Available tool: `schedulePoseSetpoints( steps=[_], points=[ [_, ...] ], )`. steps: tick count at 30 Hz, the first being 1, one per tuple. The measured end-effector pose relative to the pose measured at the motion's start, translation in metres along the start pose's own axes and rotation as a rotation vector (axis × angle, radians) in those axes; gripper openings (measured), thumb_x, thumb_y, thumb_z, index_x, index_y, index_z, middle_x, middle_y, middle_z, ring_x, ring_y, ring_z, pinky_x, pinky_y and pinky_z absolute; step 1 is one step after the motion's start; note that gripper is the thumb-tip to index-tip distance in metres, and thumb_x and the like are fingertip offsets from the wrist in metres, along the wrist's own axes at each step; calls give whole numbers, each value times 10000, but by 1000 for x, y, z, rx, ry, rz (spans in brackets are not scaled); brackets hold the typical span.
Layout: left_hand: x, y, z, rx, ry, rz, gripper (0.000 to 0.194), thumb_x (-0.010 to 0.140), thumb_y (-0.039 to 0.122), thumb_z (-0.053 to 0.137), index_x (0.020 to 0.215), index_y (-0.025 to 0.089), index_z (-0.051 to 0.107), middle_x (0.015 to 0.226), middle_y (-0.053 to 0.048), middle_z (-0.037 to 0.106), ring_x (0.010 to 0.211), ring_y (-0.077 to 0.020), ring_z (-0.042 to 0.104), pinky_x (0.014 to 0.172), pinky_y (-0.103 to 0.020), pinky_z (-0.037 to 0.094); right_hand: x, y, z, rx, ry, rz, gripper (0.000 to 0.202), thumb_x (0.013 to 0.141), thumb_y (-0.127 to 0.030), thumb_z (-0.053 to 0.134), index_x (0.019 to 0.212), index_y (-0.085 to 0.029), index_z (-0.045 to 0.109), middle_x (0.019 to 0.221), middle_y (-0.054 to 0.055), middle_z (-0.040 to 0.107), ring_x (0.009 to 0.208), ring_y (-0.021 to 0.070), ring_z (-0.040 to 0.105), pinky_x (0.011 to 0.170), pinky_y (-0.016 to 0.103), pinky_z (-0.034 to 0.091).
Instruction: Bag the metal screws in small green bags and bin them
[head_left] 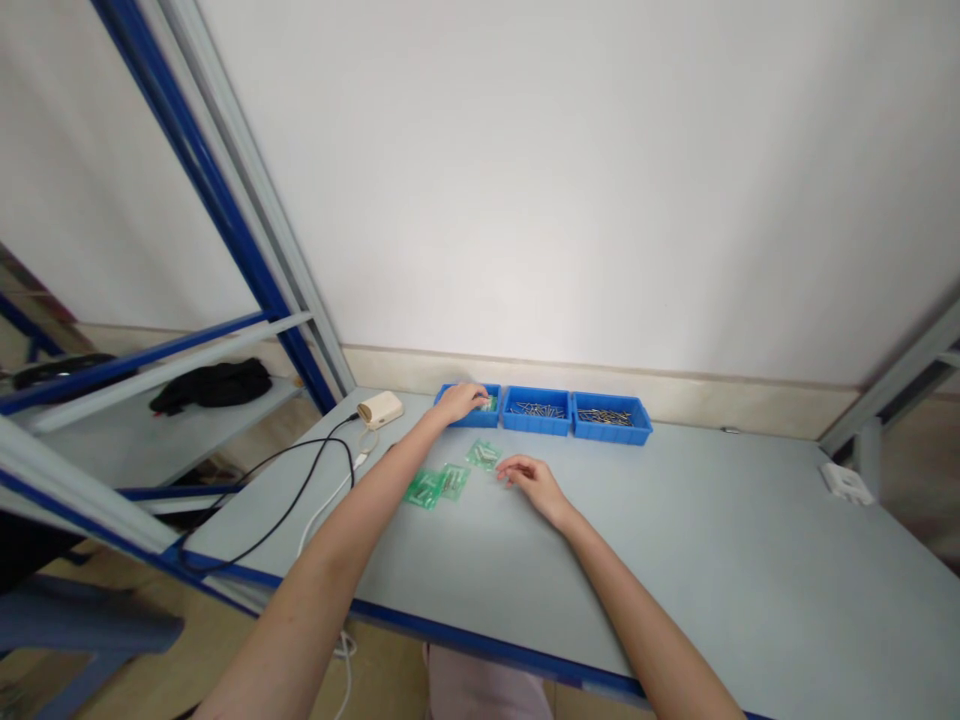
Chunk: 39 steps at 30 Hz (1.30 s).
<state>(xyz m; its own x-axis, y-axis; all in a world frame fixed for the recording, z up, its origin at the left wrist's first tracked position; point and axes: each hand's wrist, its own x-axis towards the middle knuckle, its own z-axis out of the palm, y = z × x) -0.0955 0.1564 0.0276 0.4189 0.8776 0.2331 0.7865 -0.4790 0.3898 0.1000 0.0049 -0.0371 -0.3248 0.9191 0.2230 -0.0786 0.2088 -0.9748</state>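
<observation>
My left hand (461, 402) reaches into the leftmost blue bin (471, 420), its fingers pinched together at a small green plastic bag (490, 404); the fingertips are partly hidden. Over the table, my right hand (531, 480) is held with loosely bent fingers apart and nothing visible in them. Just left of it lies a clear green bag (484, 455) with small metal-looking pieces inside. Two similar packets, a paler one (453, 481) and a darker green one (424, 489), lie side by side near my left forearm.
The middle blue bin (535, 424) holds silvery screw-like pieces; the right blue bin (613, 432) holds darker, brownish ones. A cream device (380, 409) with cables stands at the back left. A white box (846, 484) sits at the right edge, and a wall rises behind the table.
</observation>
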Motion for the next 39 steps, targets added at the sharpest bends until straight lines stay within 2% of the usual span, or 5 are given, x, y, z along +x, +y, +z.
schedulePoseSetpoints(
  steps=[8, 16, 21, 28, 39],
  points=[
    [2, 4, 9, 152, 117, -19, 137, 691, 190, 665, 823, 189, 626, 851, -58, 597, 975, -239, 479, 890, -340, 310, -1, -2, 0, -122, -34, 1, 203, 787, -294, 498, 850, -175, 650, 799, 43, 665, 757, 172, 594, 710, 311, 457],
    [-11, 15, 4, 207, 121, -5, 176, 742, 206, 619, 918, 199, 624, 993, -70, 557, 1035, -245, 437, 917, -369, 291, -16, -7, 7, -982, -111, -271, 533, 833, -327, 504, 1337, -240, 354, 1404, 88, 341, 1297, 239, 256, 1027, 472, 215],
    [-52, 39, -8, 241, 287, 41, 326, 808, 144, 478, 1122, 212, 536, 1184, -79, 487, 1112, -240, 394, 925, -378, 298, -18, -10, 10, -1147, -200, -268, 450, 850, -341, 491, 1280, -228, 419, 1253, 111, 499, 1160, 237, 428, 1006, 504, 219],
    [-131, 58, 28, 134, -96, 239, 395, 825, 93, 410, 1170, 249, 521, 1267, -44, 492, 1145, -180, 425, 944, -332, 336, -18, -14, 9, -1244, -63, -366, 296, 843, -226, 489, 1134, -196, 537, 1226, 136, 489, 1170, 268, 404, 939, 450, 326],
    [-146, 66, 37, 55, -108, 265, 441, 779, 379, 591, 1191, 239, 516, 1180, -63, 569, 1053, -203, 476, 927, -337, 352, -15, -14, -3, -1098, -194, -341, 372, 791, -73, 434, 1118, -200, 559, 1086, 71, 595, 1015, 173, 531, 889, 325, 414]
  ],
)
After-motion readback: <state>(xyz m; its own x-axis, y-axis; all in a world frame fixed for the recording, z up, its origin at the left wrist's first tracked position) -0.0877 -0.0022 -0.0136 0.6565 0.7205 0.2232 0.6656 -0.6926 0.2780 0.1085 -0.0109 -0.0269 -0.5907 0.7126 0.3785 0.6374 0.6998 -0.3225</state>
